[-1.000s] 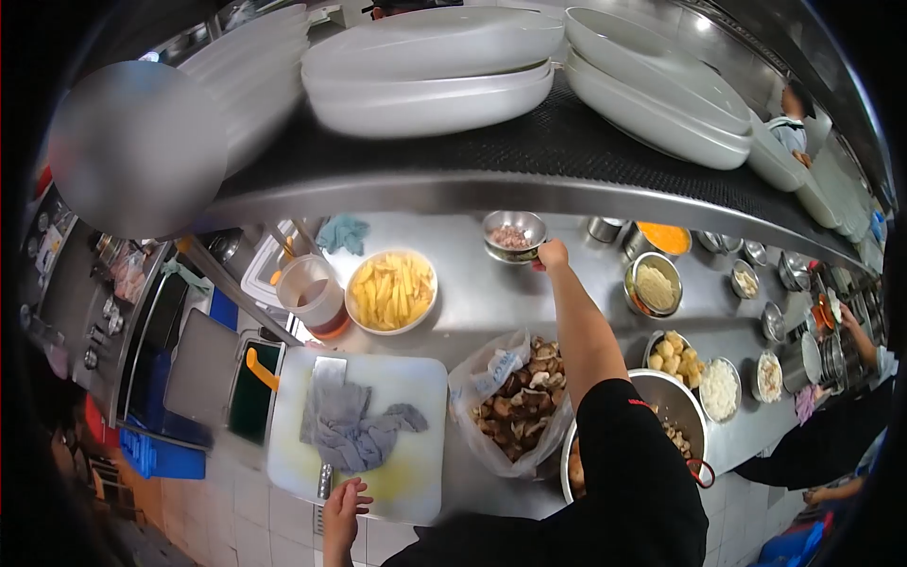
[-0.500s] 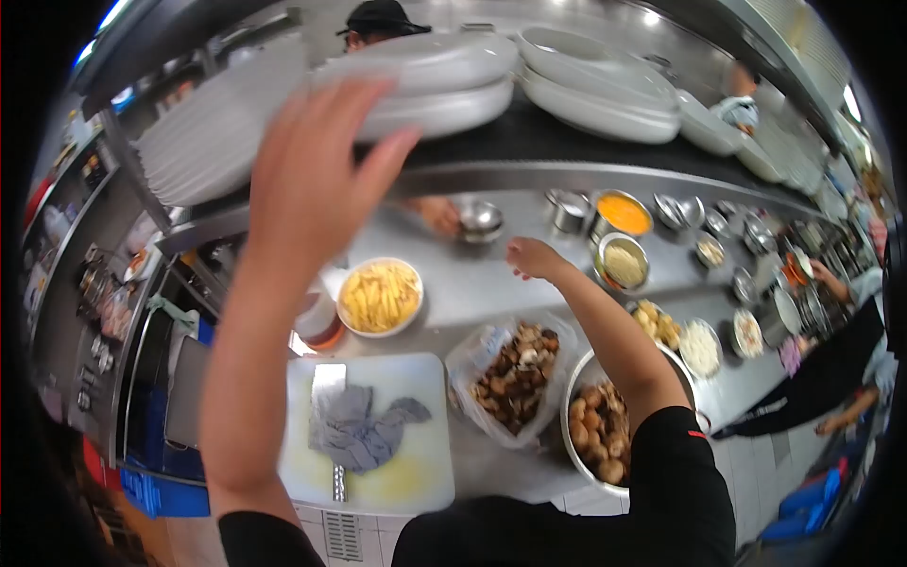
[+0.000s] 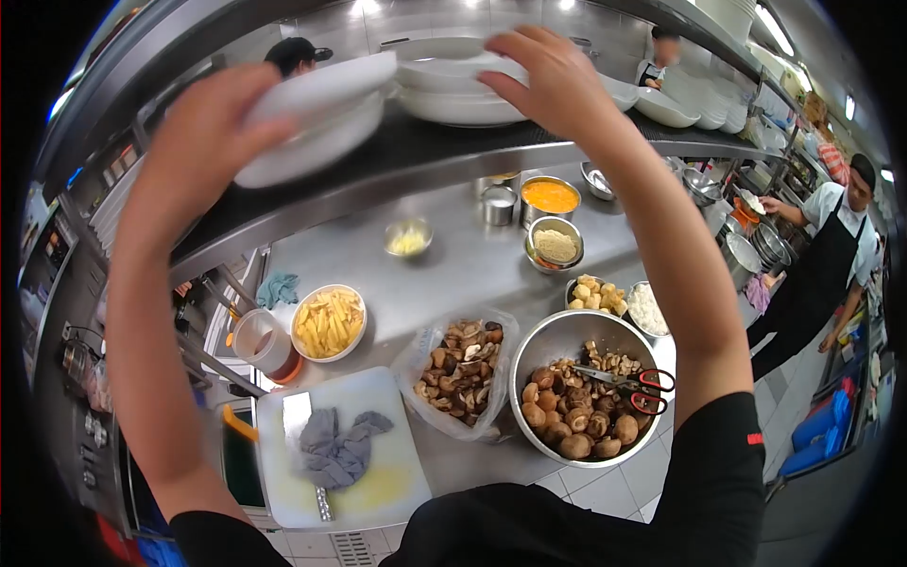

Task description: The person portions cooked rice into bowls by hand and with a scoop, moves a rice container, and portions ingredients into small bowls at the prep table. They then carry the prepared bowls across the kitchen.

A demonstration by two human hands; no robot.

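Note:
My left hand [image 3: 213,142] is raised to the shelf, its thumb in front of the left end of a white oval dish [image 3: 326,90]. That dish sits tilted and blurred over another white dish [image 3: 326,151]. My right hand [image 3: 557,85] is at the right end of a second stack of white dishes [image 3: 458,99]. Its fingers and thumb are spread apart by the rim; whether they touch it I cannot tell. Below my arms, a small metal bowl [image 3: 408,241] with pale yellow pieces stands on the steel counter [image 3: 331,231].
A cutting board [image 3: 378,491] holds a cleaver [image 3: 296,416] and grey cloth [image 3: 340,449]. Nearby are cut yellow strips [image 3: 329,323], bagged mushrooms [image 3: 458,373], and a large bowl [image 3: 520,378] with mushrooms and scissors [image 3: 624,380]. A co-worker [image 3: 822,236] stands at right; others are behind the shelf.
My right hand has risen from above the counter to the dishes. My left hand has reached the left stack's dish. The co-worker's hand has left the small metal bowl. The view has shifted.

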